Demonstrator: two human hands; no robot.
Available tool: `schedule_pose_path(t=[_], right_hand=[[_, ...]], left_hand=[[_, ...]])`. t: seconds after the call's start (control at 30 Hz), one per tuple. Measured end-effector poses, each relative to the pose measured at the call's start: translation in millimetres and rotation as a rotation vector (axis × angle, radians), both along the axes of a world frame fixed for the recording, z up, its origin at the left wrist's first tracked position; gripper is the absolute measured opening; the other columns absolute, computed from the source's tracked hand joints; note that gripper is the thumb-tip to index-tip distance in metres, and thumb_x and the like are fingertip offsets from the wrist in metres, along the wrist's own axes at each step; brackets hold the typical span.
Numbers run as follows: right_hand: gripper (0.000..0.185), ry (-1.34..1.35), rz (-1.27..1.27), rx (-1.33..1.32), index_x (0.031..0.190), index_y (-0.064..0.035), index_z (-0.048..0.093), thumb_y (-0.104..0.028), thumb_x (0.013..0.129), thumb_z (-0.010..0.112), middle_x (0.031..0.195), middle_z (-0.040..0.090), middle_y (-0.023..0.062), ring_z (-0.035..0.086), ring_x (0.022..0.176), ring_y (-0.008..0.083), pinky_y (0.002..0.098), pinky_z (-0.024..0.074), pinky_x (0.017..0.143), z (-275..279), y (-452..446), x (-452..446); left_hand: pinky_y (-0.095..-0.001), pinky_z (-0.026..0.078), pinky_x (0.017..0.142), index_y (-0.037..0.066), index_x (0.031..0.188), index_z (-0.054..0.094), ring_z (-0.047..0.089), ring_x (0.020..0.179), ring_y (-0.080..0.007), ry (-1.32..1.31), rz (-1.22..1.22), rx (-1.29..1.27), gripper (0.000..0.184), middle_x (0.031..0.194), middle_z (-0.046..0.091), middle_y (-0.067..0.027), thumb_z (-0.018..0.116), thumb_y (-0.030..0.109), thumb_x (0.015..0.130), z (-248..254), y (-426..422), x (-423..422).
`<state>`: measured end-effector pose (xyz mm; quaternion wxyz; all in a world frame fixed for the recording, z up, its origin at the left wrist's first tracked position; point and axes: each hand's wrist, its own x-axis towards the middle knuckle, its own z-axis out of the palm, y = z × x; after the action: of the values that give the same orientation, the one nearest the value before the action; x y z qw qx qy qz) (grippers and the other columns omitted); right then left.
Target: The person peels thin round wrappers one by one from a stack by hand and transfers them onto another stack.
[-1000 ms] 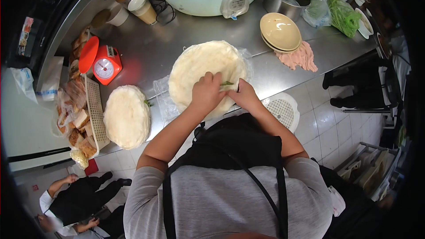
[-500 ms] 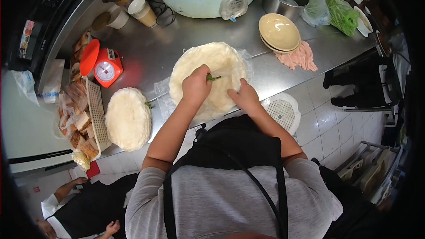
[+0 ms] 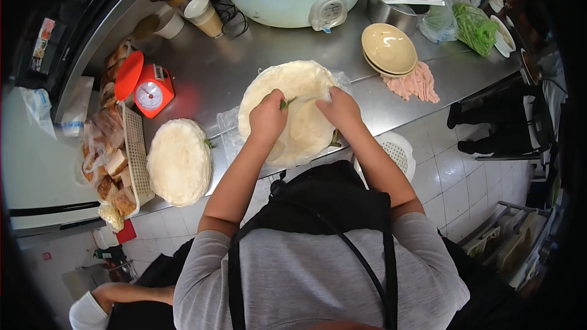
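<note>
Left hand (image 3: 268,113) first: fingers look curled in, with the thumb pinching right where a green leafy bit (image 3: 284,104) pokes out. Right hand (image 3: 342,110) is up with thumb and forefinger near the far-right part of the round; honestly can't tell if those two are pinching anything. There's a thin pale film between the hands, but no idea from here if it's dough or plastic.

All this is over a big pale dough round (image 3: 302,137), lying on crinkly plastic wrap (image 3: 229,134) right by the near edge of the steel counter (image 3: 244,55). Another green strip (image 3: 334,139) sits by its right rim, under the right wrist.

What I'd worry about: that film looks flimsy, so an uneven tug between the hands could rip it. The plastic underneath might slip too, and with the round so close to the edge, a hard pull toward the body could drag it over.

Further out, a second pale round (image 3: 179,162) is to the left, beside a basket (image 3: 137,153) of bread, with a red scale (image 3: 151,91) behind. Stacked beige bowls (image 3: 388,46) rest partly on a pink cloth (image 3: 409,82) off to the right
</note>
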<state>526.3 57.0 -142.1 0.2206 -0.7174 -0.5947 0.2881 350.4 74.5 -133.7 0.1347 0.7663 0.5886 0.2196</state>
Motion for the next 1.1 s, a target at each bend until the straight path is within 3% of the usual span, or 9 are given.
schedule_pose_path(t=[0.1, 0.23, 0.33, 0.53, 0.67, 0.77, 0.87, 0.97, 1.1], right_hand=[[0.030, -0.030, -0.026, 0.052, 0.089, 0.0006, 0.049, -0.025, 0.073, 0.054, 0.077, 0.059, 0.0205, 0.058, 0.075, 0.0344, 0.0422, 0.0451, 0.067, -11.0, 10.8, -8.6], [0.027, 0.019, -0.029, 0.093, 0.086, -0.0003, 0.047, -0.023, 0.074, 0.054, 0.074, 0.059, 0.0198, 0.058, 0.071, 0.0349, 0.0432, 0.0450, 0.064, -5.4, 3.2, -14.4], [0.028, 0.031, -0.041, 0.131, 0.086, -0.0014, 0.047, -0.024, 0.074, 0.057, 0.073, 0.059, 0.0195, 0.058, 0.070, 0.0347, 0.0429, 0.0451, 0.063, -5.3, 0.9, -13.8], [0.030, 0.046, -0.110, 0.114, 0.090, -0.0032, 0.049, -0.026, 0.075, 0.060, 0.075, 0.060, 0.0194, 0.058, 0.072, 0.0348, 0.0418, 0.0455, 0.063, -18.7, -6.2, -5.0], [0.031, 0.078, -0.124, 0.060, 0.094, -0.0039, 0.049, -0.027, 0.075, 0.059, 0.078, 0.060, 0.0191, 0.058, 0.076, 0.0347, 0.0415, 0.0455, 0.066, -20.1, -5.8, -2.1], [0.032, 0.056, -0.115, -0.015, 0.095, -0.0045, 0.049, -0.028, 0.076, 0.059, 0.082, 0.060, 0.0187, 0.058, 0.079, 0.0332, 0.0409, 0.0455, 0.068, -25.1, -1.0, 0.5], [0.031, -0.102, -0.026, -0.094, 0.095, -0.0055, 0.050, -0.028, 0.076, 0.058, 0.086, 0.060, 0.0173, 0.058, 0.082, 0.0309, 0.0396, 0.0455, 0.070, -4.7, 6.3, 1.7], [0.031, -0.116, -0.025, 0.039, 0.095, -0.0066, 0.050, -0.029, 0.075, 0.058, 0.088, 0.061, 0.0155, 0.058, 0.084, 0.0296, 0.0389, 0.0456, 0.070, 5.7, 23.5, -7.3], [0.037, -0.113, 0.019, 0.034, 0.097, -0.0028, 0.051, -0.032, 0.076, 0.056, 0.084, 0.060, 0.0192, 0.058, 0.081, 0.0323, 0.0404, 0.0449, 0.069, -2.6, 38.5, -10.4]], left_hand=[[-0.0371, 0.045, 0.060, 0.007, 0.090, 0.050, 0.055, 0.071, -0.0278, 0.235, -0.062, 0.151, 0.026, 0.081, 0.052, -0.0114, 0.060, 0.011, 0.066, -1.0, 3.9, 15.6], [-0.0401, 0.046, 0.060, 0.007, 0.094, 0.050, 0.056, 0.071, -0.0288, 0.294, -0.172, 0.309, 0.026, 0.081, 0.054, -0.0117, 0.053, 0.012, 0.069, 13.9, 0.1, 48.8], [-0.0419, 0.046, 0.060, 0.006, 0.089, 0.052, 0.059, 0.068, -0.0305, 0.304, -0.181, -0.064, 0.019, 0.078, 0.057, -0.0139, 0.050, 0.014, 0.071, -2.2, 12.6, 54.7], [-0.0414, 0.046, 0.061, 0.006, 0.076, 0.056, 0.059, 0.068, -0.0318, 0.294, -0.073, -0.058, 0.012, 0.072, 0.060, -0.0156, 0.049, 0.015, 0.073, 7.9, 39.5, 31.8], [-0.0401, 0.046, 0.063, 0.007, 0.078, 0.057, 0.058, 0.070, -0.0314, 0.196, -0.023, -0.045, 0.011, 0.072, 0.060, -0.0150, 0.056, 0.015, 0.071, 2.4, 43.7, 14.0], [-0.0405, 0.045, 0.063, 0.005, 0.075, 0.053, 0.058, 0.071, -0.0312, 0.149, -0.032, -0.053, 0.010, 0.074, 0.059, -0.0158, 0.052, 0.015, 0.072, 0.1, 40.3, 9.0], [-0.0409, 0.046, 0.063, 0.005, 0.076, 0.053, 0.058, 0.071, -0.0313, 0.141, -0.085, -0.024, 0.010, 0.074, 0.058, -0.0151, 0.053, 0.015, 0.072, -0.6, 29.6, 16.3], [-0.0412, 0.046, 0.061, 0.006, 0.077, 0.053, 0.058, 0.069, -0.0315, 0.171, -0.105, 0.009, 0.011, 0.073, 0.057, -0.0143, 0.054, 0.016, 0.073, -2.6, 26.6, 20.6], [-0.0417, 0.046, 0.061, 0.005, 0.076, 0.053, 0.058, 0.068, -0.0326, 0.152, -0.077, 0.017, 0.012, 0.073, 0.058, -0.0154, 0.055, 0.016, 0.073, 5.2, 35.4, 10.6]])
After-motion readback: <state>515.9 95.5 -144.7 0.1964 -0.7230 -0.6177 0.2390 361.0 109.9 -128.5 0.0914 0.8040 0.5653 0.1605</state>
